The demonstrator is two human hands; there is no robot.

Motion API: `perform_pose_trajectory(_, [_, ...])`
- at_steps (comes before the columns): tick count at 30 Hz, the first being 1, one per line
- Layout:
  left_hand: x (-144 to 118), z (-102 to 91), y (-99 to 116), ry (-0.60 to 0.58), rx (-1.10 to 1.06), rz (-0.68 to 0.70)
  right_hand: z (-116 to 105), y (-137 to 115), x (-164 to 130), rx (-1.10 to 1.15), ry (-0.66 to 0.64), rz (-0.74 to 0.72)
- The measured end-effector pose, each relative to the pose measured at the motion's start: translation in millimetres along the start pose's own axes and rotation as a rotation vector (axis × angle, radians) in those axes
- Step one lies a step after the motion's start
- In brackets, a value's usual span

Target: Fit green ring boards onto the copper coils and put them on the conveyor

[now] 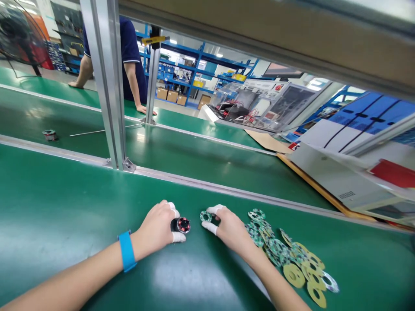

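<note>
**Clerk:** Item one?

**Operator:** My left hand [158, 231], white cots on the fingertips, blue band on the wrist. It is closed around a small black round housing with a red-and-silver ring face [182, 225], pinched between thumb and forefinger and resting on the green mat of the table [65, 203], at about 3 o'clock of the hand.

**Clerk:** Item two?

**Operator:** My right hand [228, 229], also in cots. Thumb and forefinger pinch a small green ring-shaped circuit board [205, 216] by its rim, at 9 o'clock of the hand, just beside the housing but apart from it.

**Clerk:** Stock?

**Operator:** A loose heap of green and yellow ring-shaped boards [285, 255], spreading from 3 to 5 o'clock of the right hand, many overlapping.

**Clerk:** Handling note?

**Operator:** In my judgement, I would keep the housing steady with its face up, hold the board by the edge only, bring it level over the face, and turn it until it lines up before pressing. Tilted entry could jam it.

**Clerk:** Other entries?

**Operator:** A person in a dark blue shirt [129, 56] leans on the far table at 11 o'clock; a small round part [49, 134] lies alone on the middle belt.
</note>
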State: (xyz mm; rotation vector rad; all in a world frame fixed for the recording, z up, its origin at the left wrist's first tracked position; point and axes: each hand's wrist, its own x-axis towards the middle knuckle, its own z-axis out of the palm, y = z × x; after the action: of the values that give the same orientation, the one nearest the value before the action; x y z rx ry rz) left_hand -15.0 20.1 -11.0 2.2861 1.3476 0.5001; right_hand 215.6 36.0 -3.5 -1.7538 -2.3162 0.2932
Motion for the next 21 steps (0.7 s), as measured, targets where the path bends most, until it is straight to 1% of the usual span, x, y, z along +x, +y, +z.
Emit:
perform_pose_trajectory(1, [0.2,1.2,-0.2,0.002,0.008,0.002,-0.4,-3.1,-1.1,0.023,0.036,0.006])
perform_pose_trajectory(3, [0.8,3.3,0.4,0.005,0.032,0.009,-0.8,-12.9,-4.2,0.162,0.086,-0.01])
perform_pose_trajectory(5, [1.2,4.7,1.8,0.005,0.063,0.016,0.5,-26.3,-7.9,0.361,0.089,-0.091])
perform_pose_trajectory(7, [1.2,5.2,3.1,0.007,0.087,0.022,3.6,-39.6,-11.7,0.474,0.061,-0.196])
perform_pose_trajectory(9, [0.7,5.2,3.9,0.011,0.098,0.03,7.6,-48.7,-14.8,0.459,0.041,-0.264])
perform_pose_trajectory(11, [0.1,5.2,3.9,0.015,0.103,0.038,11.2,-51.8,-17.2,0.406,0.034,-0.288])
perform_pose_trajectory(16, [-0.7,6.1,3.3,0.019,0.094,0.036,14.7,-45.1,-18.9,0.346,0.095,-0.306])
perform_pose_trajectory(21, [-0.6,6.4,3.9,0.016,0.076,0.029,13.1,-42.6,-17.3,0.294,0.044,-0.326])
